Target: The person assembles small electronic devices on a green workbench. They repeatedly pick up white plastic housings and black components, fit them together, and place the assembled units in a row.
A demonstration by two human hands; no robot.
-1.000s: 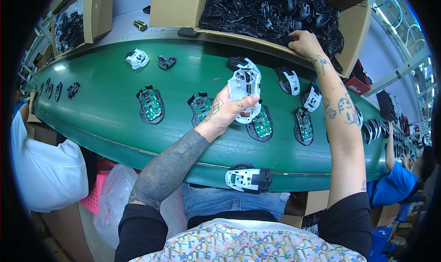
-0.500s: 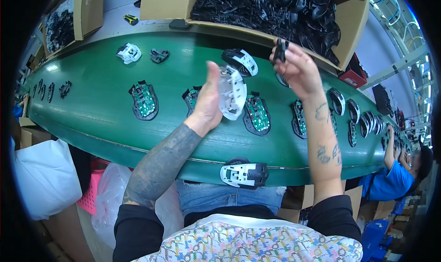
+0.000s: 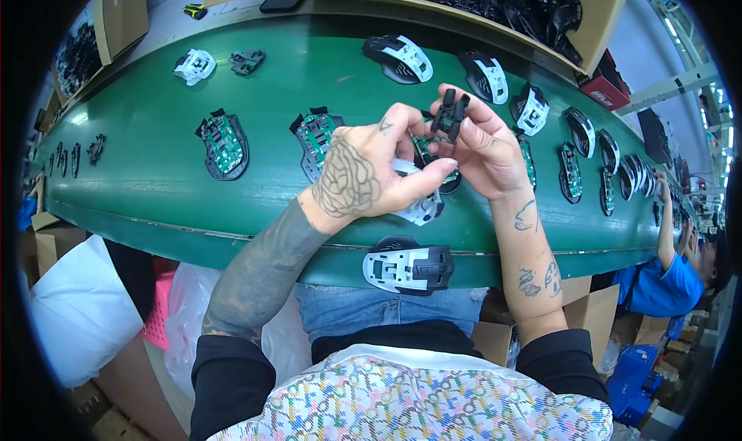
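Observation:
My right hand (image 3: 498,151) pinches a small black plastic part (image 3: 448,115) with two prongs, held up over the middle of the green belt. Close beside it, my left hand (image 3: 359,170) is turned back-side up and closed around a white mouse shell (image 3: 421,211), mostly hidden under the palm and thumb. The left index finger reaches the black part's edge; whether it grips it I cannot tell. Behind both hands lies a mouse base with a green circuit board, largely covered. At the belt's near edge rests a white and black mouse body (image 3: 408,265).
Mouse bases with green circuit boards (image 3: 224,146) lie along the green belt (image 3: 147,201). White and black mouse shells (image 3: 398,58) sit farther back. A cardboard box (image 3: 603,23) of black parts stands beyond the belt. At far right is a co-worker in a blue shirt (image 3: 657,282).
My right hand has come down and inward from near the box with the black part. My left hand has turned over with the white shell, and the two hands now meet.

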